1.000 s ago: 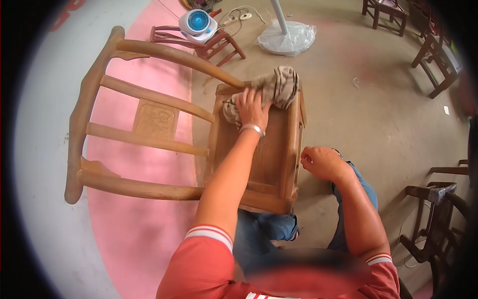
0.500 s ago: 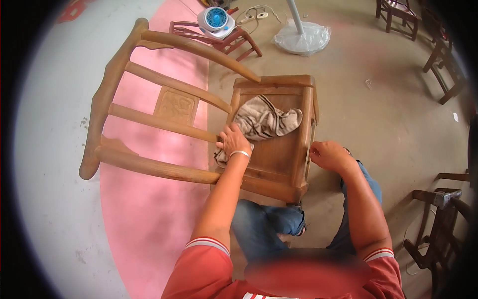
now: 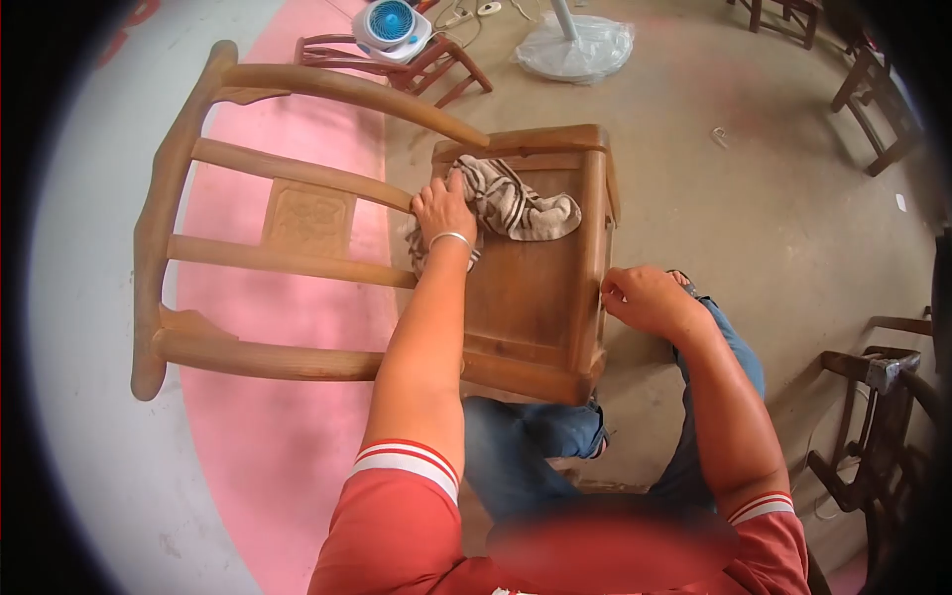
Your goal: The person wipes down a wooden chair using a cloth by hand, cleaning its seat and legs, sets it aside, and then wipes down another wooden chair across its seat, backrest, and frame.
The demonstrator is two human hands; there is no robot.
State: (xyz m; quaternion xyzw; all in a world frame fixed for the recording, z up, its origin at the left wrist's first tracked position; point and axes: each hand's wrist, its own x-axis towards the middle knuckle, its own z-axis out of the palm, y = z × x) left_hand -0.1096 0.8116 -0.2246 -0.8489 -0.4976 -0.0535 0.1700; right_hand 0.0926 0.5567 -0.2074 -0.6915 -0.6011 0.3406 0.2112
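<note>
A wooden chair [image 3: 516, 317] stands before me, its slatted backrest [image 3: 307, 223] reaching left. On the rear part of its seat lies a crumpled striped cloth [image 3: 540, 213]. My left hand [image 3: 444, 210] presses on the cloth where seat and backrest slats meet, fingers bent over it; part of the cloth shows below the wrist. At the front edge of the seat, my right hand [image 3: 650, 299] is closed with curled fingers against the wood. Its fingertips are partly hidden.
A small fan [image 3: 392, 22] rests on a reddish wooden stool [image 3: 441, 69] at the back. A plastic-wrapped stand base [image 3: 573, 50] is beyond the chair. Dark wooden furniture [image 3: 873, 426] stands at right. Cables lie near the fan.
My left hand has shifted toward the far side along the rear of the seat, bunching the cloth. My right hand stays at the front edge. The whole view has shifted slightly.
</note>
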